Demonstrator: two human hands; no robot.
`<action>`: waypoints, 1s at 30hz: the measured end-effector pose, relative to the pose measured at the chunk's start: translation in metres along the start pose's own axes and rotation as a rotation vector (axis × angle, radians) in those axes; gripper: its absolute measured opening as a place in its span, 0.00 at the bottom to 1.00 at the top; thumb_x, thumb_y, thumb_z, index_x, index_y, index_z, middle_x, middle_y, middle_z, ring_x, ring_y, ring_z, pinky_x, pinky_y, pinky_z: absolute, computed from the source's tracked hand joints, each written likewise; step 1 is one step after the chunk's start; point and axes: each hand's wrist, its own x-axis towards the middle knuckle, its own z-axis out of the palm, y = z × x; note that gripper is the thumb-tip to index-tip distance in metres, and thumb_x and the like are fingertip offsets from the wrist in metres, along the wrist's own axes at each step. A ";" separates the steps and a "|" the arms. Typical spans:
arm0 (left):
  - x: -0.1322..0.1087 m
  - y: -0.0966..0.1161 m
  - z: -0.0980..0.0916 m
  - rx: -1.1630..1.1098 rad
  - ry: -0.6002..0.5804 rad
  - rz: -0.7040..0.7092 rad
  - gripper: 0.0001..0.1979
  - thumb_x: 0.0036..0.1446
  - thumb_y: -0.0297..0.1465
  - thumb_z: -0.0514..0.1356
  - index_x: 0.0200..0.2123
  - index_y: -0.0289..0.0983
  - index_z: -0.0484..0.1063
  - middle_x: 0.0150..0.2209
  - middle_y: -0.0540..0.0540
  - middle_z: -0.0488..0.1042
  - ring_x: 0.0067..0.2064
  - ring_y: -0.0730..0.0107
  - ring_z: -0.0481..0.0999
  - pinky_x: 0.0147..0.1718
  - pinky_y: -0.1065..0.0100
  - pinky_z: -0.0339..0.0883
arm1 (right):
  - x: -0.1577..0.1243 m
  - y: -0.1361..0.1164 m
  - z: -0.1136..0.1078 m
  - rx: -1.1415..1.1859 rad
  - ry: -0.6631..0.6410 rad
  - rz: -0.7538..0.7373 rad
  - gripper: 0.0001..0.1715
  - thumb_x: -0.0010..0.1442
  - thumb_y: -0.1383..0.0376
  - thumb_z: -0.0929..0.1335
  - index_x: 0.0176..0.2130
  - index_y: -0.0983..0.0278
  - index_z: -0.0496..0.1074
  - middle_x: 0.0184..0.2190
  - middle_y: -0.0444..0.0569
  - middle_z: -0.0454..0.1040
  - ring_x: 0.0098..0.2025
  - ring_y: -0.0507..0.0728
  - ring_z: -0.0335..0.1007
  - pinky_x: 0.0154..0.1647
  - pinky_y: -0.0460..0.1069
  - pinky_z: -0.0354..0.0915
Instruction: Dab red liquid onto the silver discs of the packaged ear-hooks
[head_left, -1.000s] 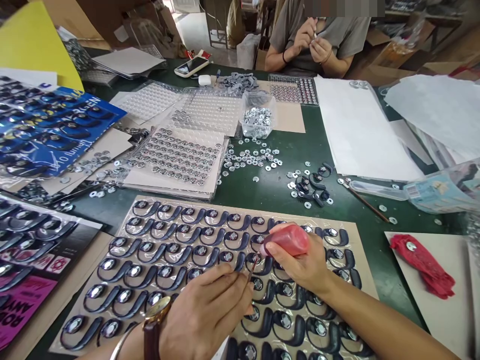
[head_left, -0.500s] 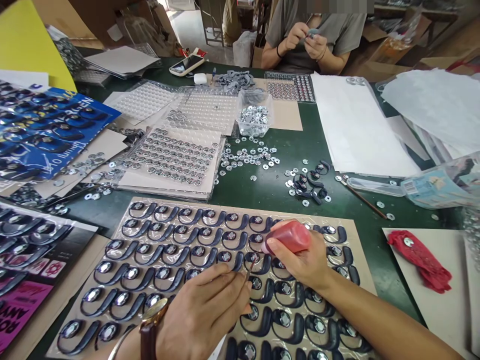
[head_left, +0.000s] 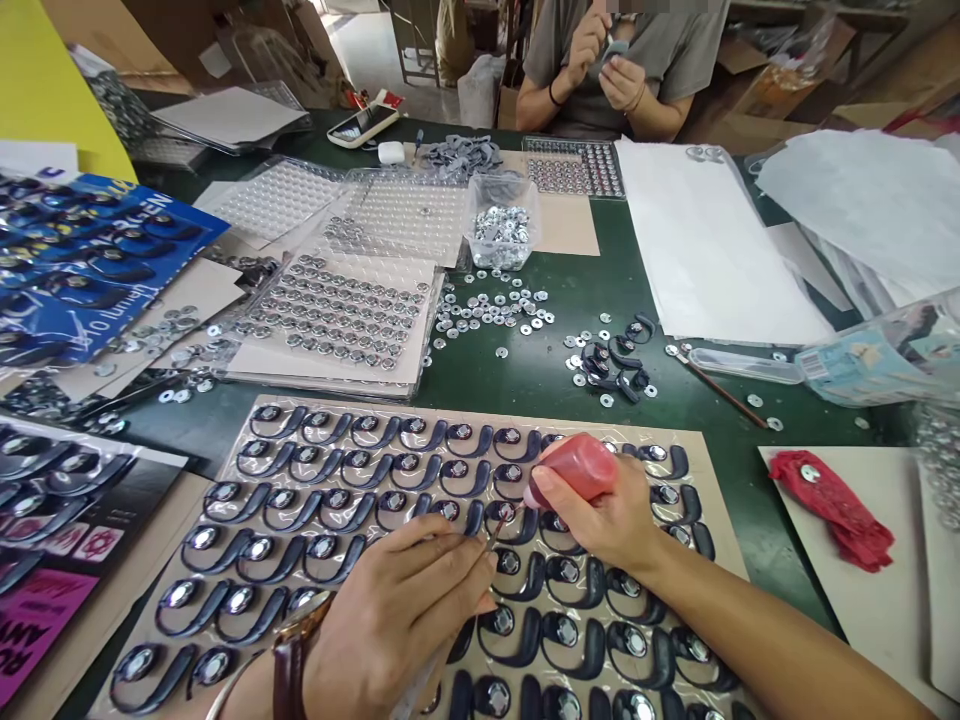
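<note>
My right hand (head_left: 604,515) is wrapped round a red squeeze bottle (head_left: 581,468), tilted so that its nozzle points down and left. The nozzle end is close to a dark hook-shaped piece with a shiny round metal centre (head_left: 501,512). My left hand (head_left: 412,600) is closed on a thin pointed tool (head_left: 495,537), mostly hidden by the fingers, whose tip is at that same piece. Both hands are over a cardboard sheet (head_left: 716,500) on which many such hooked pieces lie in rows under or on clear plastic.
Loose metal washers (head_left: 491,310) and a clear tub (head_left: 504,240) of them are beyond the sheet. Plastic trays (head_left: 337,320) stand left, a white sheet (head_left: 690,240) right, and a red cloth (head_left: 832,510) on card at the right. A co-worker's hands (head_left: 607,70) hold a small part opposite.
The view has shifted slightly. My left hand and the pointed tool have moved a little left; the red bottle stays over the same piece. The co-worker's one hand has risen.
</note>
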 end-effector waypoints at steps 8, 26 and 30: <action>0.010 -0.003 -0.007 -0.133 0.059 -0.030 0.15 0.56 0.19 0.54 0.46 0.31 0.70 0.41 0.41 0.78 0.40 0.69 0.78 0.45 0.62 0.71 | 0.001 -0.001 0.000 0.008 -0.033 0.021 0.08 0.58 0.62 0.68 0.28 0.62 0.72 0.20 0.42 0.77 0.20 0.52 0.72 0.24 0.46 0.70; 0.012 -0.009 -0.010 -0.304 0.135 -0.169 0.15 0.58 0.19 0.54 0.48 0.35 0.70 0.42 0.42 0.78 0.40 0.69 0.79 0.44 0.62 0.72 | -0.003 0.000 0.003 0.052 -0.046 -0.050 0.06 0.57 0.62 0.69 0.32 0.62 0.72 0.25 0.43 0.77 0.22 0.51 0.73 0.24 0.46 0.71; 0.011 -0.012 -0.009 -0.352 0.159 -0.209 0.14 0.58 0.19 0.55 0.46 0.35 0.71 0.41 0.43 0.78 0.38 0.70 0.79 0.44 0.62 0.71 | -0.003 0.000 0.003 0.049 -0.043 -0.156 0.08 0.55 0.62 0.71 0.36 0.61 0.71 0.27 0.42 0.77 0.23 0.50 0.74 0.24 0.44 0.71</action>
